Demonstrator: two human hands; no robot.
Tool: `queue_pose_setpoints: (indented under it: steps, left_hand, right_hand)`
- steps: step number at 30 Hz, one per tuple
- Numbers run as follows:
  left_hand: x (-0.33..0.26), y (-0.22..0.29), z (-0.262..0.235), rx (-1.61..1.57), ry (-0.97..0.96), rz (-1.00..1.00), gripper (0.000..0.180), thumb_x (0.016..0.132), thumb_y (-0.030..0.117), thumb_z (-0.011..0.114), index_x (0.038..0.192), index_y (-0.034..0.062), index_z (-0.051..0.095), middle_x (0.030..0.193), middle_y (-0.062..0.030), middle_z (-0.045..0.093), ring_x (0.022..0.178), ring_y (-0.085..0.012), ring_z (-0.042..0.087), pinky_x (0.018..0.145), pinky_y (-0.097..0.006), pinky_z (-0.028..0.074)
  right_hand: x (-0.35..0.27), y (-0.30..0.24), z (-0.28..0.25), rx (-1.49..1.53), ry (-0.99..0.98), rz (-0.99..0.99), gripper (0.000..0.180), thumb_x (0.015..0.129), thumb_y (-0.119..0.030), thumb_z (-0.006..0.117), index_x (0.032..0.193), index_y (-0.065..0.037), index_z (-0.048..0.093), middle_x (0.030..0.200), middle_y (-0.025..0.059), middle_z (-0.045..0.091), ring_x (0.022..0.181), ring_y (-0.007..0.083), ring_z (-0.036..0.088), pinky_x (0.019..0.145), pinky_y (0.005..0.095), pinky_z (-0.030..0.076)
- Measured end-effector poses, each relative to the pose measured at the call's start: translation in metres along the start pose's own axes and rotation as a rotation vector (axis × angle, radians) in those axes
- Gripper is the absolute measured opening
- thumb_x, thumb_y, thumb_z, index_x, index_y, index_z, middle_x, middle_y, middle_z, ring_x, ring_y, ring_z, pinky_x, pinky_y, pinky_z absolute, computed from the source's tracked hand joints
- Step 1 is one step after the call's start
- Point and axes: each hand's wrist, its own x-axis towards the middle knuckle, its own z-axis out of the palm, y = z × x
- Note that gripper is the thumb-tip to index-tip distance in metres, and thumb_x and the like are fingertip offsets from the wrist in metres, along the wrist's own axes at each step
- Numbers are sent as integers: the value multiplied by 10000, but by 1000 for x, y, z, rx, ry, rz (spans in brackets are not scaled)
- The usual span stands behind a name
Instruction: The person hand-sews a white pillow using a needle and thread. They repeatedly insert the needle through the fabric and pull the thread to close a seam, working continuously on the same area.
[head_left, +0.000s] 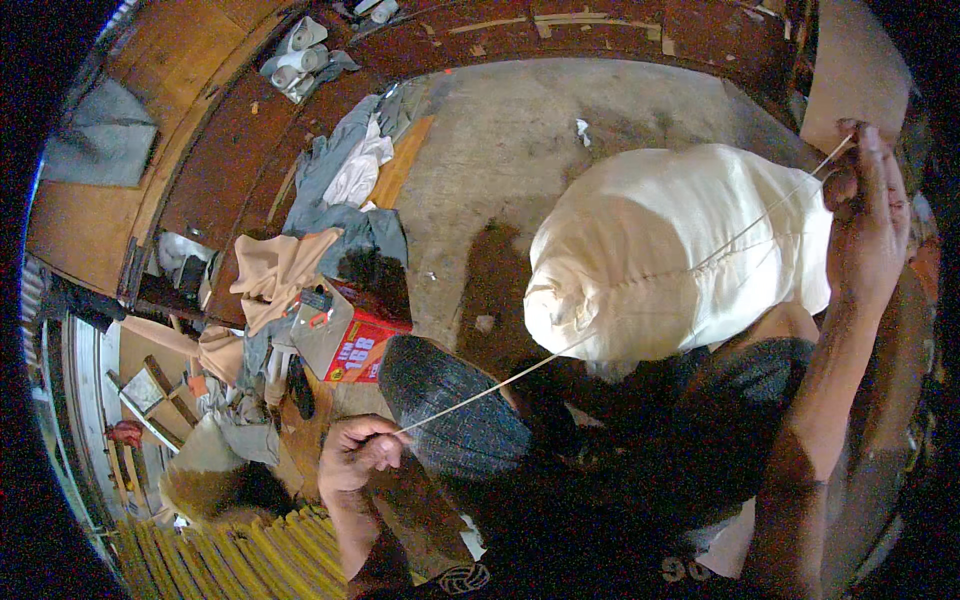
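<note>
A plump bundle of cream cloth (650, 230), its left end gathered into a twisted knot-like bunch, rests by my knees. A thin pale cord (500, 383) stretches tautly from my left hand to the bundle and shows again on its far right side; whether it passes through the cloth, I cannot tell. My left hand (362, 455) is closed in a pinch on the cord's near end, left of my knee. Up at the right, beyond the bundle's end, my right hand (872, 200) is raised with the cord's other end between its fingers.
A red and grey box (355, 340) with small items on top stands left of my knee. Beside it lie tan cloth (280, 270) and grey-blue cloth (335, 190). Wooden cabinets (215, 170) line the left and back. Yellow slats (240, 560) show at lower left.
</note>
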Motion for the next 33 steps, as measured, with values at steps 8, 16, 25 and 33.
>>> queue_pose_setpoints:
  steps: [8,16,25,33]
  left_hand:
    - [-9,-13,-36,155,-17,-52,164,1028,129,622,1054,12,733,833,-39,709,705,-89,627,610,-242,482]
    - [21,47,16,758,-127,475,445,749,-87,692,1159,68,768,1060,-85,700,964,-229,658,846,-315,532]
    - [94,130,130,576,-78,896,387,744,21,803,1120,87,738,1012,-75,730,887,-278,708,814,-378,573]
    - [132,88,145,73,-140,958,336,770,17,863,1054,50,687,962,-69,740,840,-239,729,740,-327,573]
  right_hand:
    - [25,76,-68,-244,245,-19,337,1049,-204,586,1308,-9,673,1292,98,686,1126,152,652,915,288,531]
    - [9,23,-95,-660,409,-149,381,1006,-97,610,1373,7,620,1301,131,689,1101,197,683,940,315,549]
    - [-94,-138,57,166,-787,-170,424,769,-269,891,1074,-16,738,994,160,710,914,304,713,777,377,573]
    - [-77,-119,70,473,-901,123,205,887,-34,760,1088,0,740,992,152,733,918,279,714,778,352,568]
